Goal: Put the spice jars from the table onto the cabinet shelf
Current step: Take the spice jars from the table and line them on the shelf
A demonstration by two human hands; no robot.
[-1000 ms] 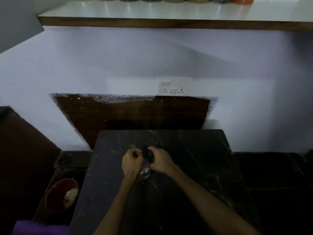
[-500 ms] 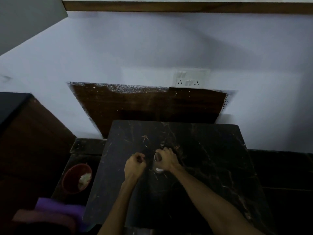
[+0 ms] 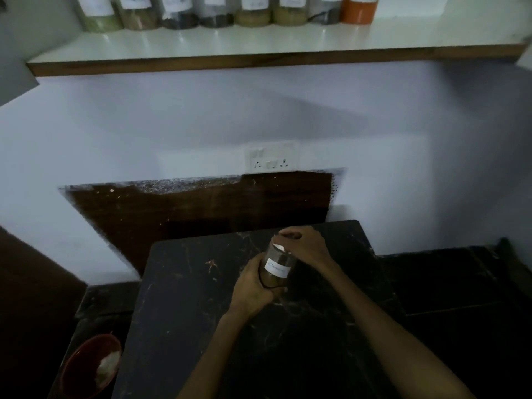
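Above the dark desk (image 3: 187,312), both hands clamp one spice jar (image 3: 275,269): left hand (image 3: 252,286) on body, right hand (image 3: 306,246) on lid. Shelf (image 3: 259,44) holds eight jars (image 3: 224,12); red bowl (image 3: 86,367) sits lower left. Jar now lifted versus 0.5 s ago.

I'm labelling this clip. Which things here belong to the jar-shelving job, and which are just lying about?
Job: held jar, left hand, right hand, shelf, shelved jars, table.
Lying about: red bowl, wall socket.
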